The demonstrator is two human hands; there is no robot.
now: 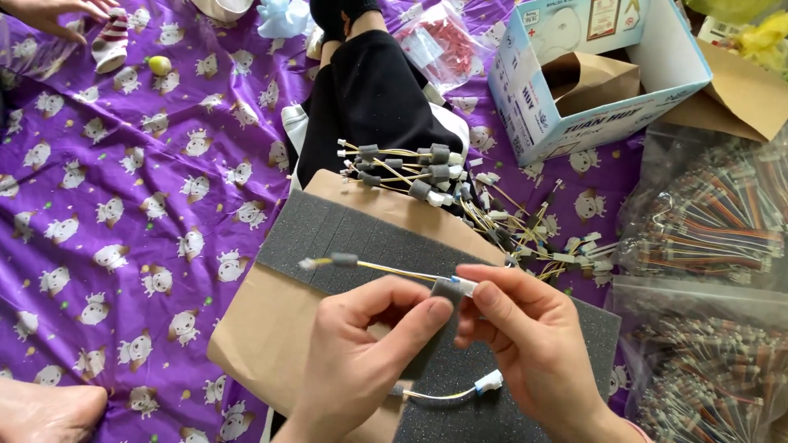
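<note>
here, pinched between left thumb and forefinger (427,316) and right thumb and forefinger (484,297): a small grey foam piece (446,289) wrapped around a thin yellow-and-white wire lead (386,268). left hand (361,353) closed on the foam from below and left, right hand (533,336) closed on the white connector end (465,285) just right of it; both grips tight, no gap showing. long axis of the lead running up and left from the fingertips across the grey foam sheet (328,238), ending in a frayed white tip (309,263), with a second grey sleeve (344,259) partway along. equally near to both hands, since held by both.

below the hands on the foam sheet, a second lead (447,392) curving to a white plug (489,381). under the sheet, a brown cardboard slab (263,328). just beyond the sheet's far edge, a bundle of finished leads with grey sleeves (410,168); to the sheet's right, a loose tangle of bare leads (542,234).

further right of the sheet, clear plastic bags (706,221) packed with coloured wire leads. up and right of the sheet, an open blue-and-white carton (591,74) holding a brown paper bag (591,82). beyond the far edge, a clear bag of red pieces (443,41). all on a purple patterned cloth (123,205).
</note>
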